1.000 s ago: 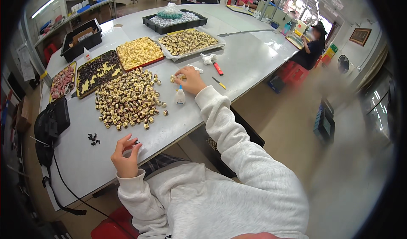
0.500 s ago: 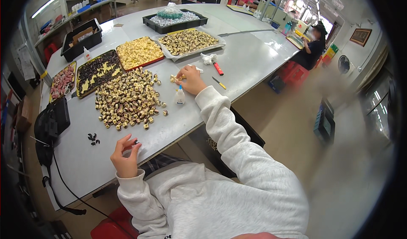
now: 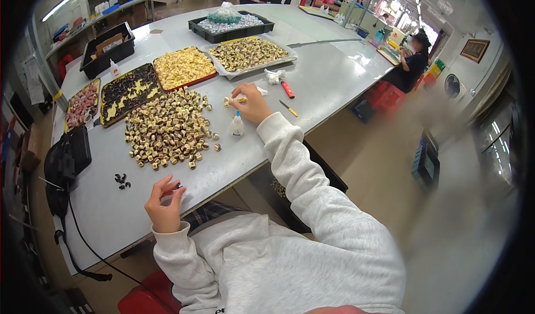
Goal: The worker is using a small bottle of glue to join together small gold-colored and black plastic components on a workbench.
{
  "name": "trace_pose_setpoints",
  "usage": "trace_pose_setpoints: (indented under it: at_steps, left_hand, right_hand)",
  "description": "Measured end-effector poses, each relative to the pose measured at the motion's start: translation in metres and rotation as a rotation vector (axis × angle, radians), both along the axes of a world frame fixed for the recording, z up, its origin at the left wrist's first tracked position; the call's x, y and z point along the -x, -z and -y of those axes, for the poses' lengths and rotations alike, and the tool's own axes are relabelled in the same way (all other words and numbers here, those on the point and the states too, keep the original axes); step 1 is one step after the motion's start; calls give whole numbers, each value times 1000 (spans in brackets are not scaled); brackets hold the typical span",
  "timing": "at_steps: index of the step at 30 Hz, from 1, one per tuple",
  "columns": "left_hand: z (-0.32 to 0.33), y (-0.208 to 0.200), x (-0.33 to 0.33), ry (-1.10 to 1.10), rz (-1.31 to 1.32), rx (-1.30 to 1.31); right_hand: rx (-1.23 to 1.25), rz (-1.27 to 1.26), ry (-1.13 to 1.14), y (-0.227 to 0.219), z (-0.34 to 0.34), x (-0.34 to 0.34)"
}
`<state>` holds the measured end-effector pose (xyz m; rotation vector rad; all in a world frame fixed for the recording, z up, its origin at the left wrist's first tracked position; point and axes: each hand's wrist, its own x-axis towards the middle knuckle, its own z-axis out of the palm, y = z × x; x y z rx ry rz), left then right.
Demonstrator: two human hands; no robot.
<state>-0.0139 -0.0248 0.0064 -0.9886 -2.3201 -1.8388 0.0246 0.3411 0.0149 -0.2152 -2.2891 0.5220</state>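
Observation:
My left hand is above the table's near edge, thumb and index finger pinching a small dark piece. Farther out, my right hand rests low over the tabletop with its fingers curled around a small yellow piece; the grip is partly hidden. Another yellow piece lies by the fingertips. Just in front of that hand stands a clear glue bottle with a blue tip. A large heap of small yellow-and-brown cube-like pieces spreads to its left. Several curved black bits lie left of my left hand.
Behind the heap are trays of pink pieces, dark pieces, yellow pieces and yellow-brown pieces. A red lighter and yellow-handled knife lie rightward. A black bag sits at the left edge.
The fingers of my right hand have shifted slightly, showing more of the yellow piece there. My left hand has barely moved and keeps its pinch on the dark piece.

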Motion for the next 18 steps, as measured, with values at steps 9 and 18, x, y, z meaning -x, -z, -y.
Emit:
trace_pose_setpoints:
  at_steps: [9, 18]
  left_hand:
    - [0, -2, -1, -3, 3, 10]
    - [-1, -2, -1, -5, 4, 9]
  right_hand:
    - [299, -209, -84, -7, 5, 0]
    - [347, -259, -88, -10, 6, 0]
